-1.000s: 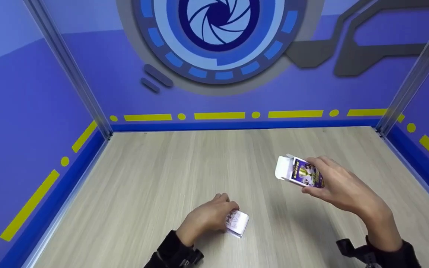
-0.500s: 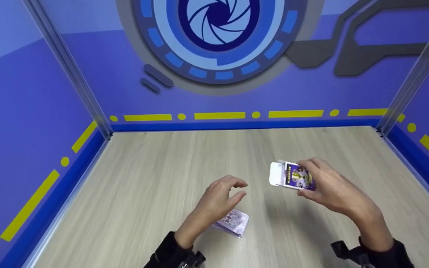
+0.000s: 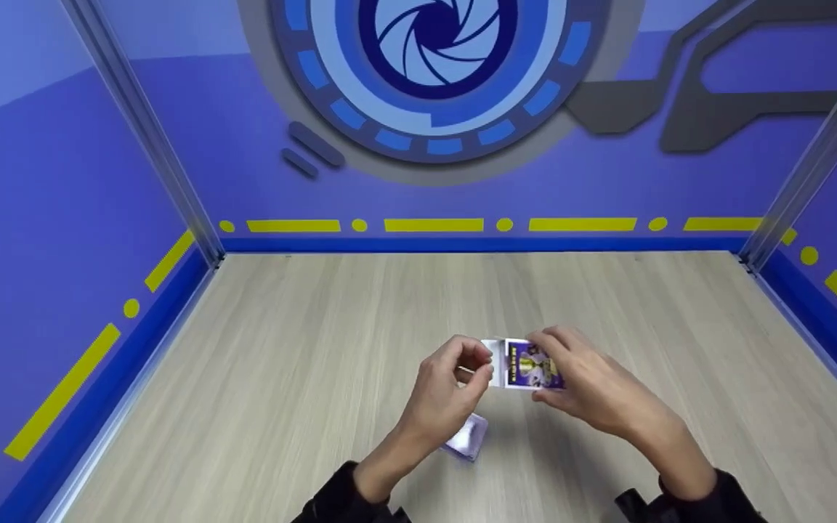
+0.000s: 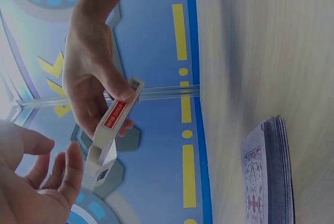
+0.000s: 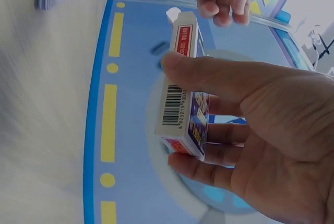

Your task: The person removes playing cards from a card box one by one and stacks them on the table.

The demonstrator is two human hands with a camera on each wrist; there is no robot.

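Note:
My right hand (image 3: 593, 385) grips a small playing card box (image 3: 531, 365) in the air. Its thumb (image 5: 209, 75) presses one narrow side near a barcode, and its fingers lie round the other. The box's end flap (image 4: 106, 167) hangs open toward the left hand (image 3: 447, 392). That hand is raised beside the flap, fingers bent and thumb apart from them, with nothing seen between; in the wrist views it appears just clear of the box. Under it, a deck of playing cards (image 3: 468, 439) lies on the table, partly hidden by the hand in the head view.
The wood-grain table (image 3: 302, 341) is bounded by a blue back wall (image 3: 193, 145) and side walls with yellow markings. Metal corner posts (image 3: 150, 138) stand where the walls meet.
My left hand has let go of the deck and risen toward the box flap. The right hand has brought the box left and slightly down, closer to the left hand.

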